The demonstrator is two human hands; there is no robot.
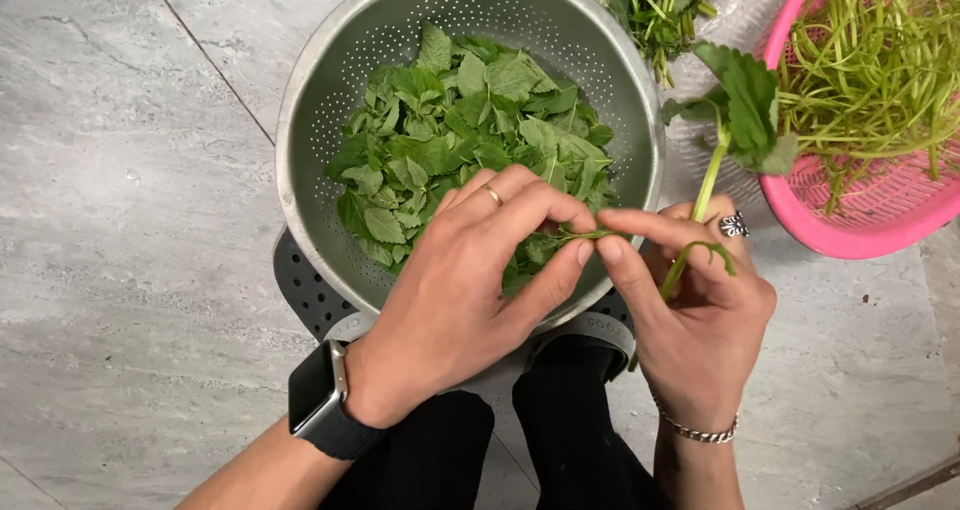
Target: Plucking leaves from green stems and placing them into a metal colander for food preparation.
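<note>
While our right hand point(700, 315) clasps the leafy stem point(712, 170), our left hand point(470, 280) pinches its leaf point(570, 238) above the metal colander point(300, 150), where picked leaves collect.

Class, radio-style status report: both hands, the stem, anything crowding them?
Left hand and right hand pinch one leafy stem together. Below them, metal colander of picked leaves. Pink basket of bare stems at right.

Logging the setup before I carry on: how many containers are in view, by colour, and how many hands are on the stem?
Silver perforated metal colander holding picked green leaves: 1
Pink plastic basket holding bare green stems: 1
Hands on the leafy green stem: 2, left hand and right hand
Total: 2 containers, 2 hands
</note>
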